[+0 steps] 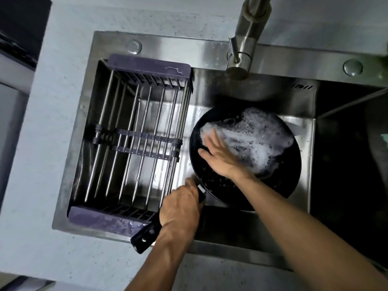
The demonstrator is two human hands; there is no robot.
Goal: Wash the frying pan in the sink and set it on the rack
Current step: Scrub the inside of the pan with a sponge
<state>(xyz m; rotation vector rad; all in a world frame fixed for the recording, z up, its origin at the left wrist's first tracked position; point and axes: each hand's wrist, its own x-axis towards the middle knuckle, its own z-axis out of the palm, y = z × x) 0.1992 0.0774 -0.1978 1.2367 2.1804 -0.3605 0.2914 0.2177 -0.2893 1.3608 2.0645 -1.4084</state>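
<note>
Head view, setting: a stainless steel sink [212,47] was sunk into a pale countertop [42,164], seen from straight above.
Frying pan: a black frying pan [220,181] sat inside the sink basin, to the right of the rack, its bowl facing up.
Foam: white soap foam [260,135] covered the far half of the pan's inside; the near half was dark and speckled with droplets.
Handle: the pan's black handle [144,238] ran toward the near left and stuck out over the sink's front edge.
Left hand: the left hand [180,206] was closed in a fist around the handle, close to where it joins the bowl.
Right hand: the right hand [220,156] lay flat and spread inside the pan, palm down, fingers reaching into the foam; it gripped nothing that I could see.
Rack: a purple-ended rack [134,141] of metal bars spanned the left part of the basin, just beside the pan.
Faucet: a steel faucet [243,53] stood at the back edge, its spout over the basin beyond the pan.
</note>
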